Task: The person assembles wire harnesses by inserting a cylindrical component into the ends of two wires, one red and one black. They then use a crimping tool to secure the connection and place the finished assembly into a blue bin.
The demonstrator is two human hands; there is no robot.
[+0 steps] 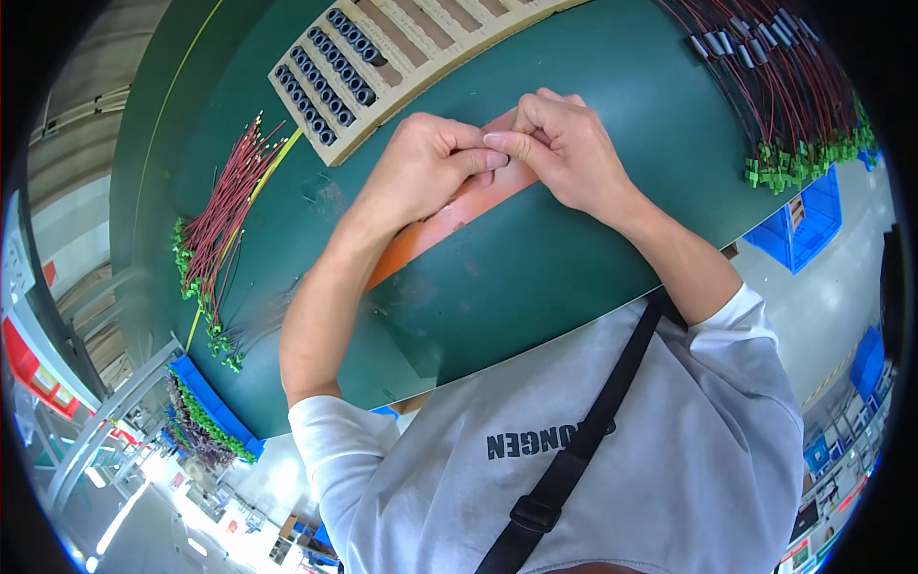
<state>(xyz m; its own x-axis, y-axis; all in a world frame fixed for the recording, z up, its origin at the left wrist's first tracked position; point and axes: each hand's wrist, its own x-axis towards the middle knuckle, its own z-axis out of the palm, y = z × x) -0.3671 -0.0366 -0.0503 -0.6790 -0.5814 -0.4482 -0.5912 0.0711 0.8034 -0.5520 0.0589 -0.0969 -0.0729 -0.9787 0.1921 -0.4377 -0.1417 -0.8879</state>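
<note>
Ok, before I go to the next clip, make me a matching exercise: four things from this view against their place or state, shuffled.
Things
1. Beige rack
2. Orange strip
3. Grey-sleeved wires
4. Strap

Place or state
A. Black, running across the white shirt
B. Beneath the left hand and right hand
C. Carrying rows of black rings toward its left end
D. At the right of the green table

Pairs: 1-C, 2-B, 3-D, 4-A

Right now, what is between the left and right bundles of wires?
The head view shows the left hand and right hand over an orange strip on the green table, with a beige rack beyond them.
</note>
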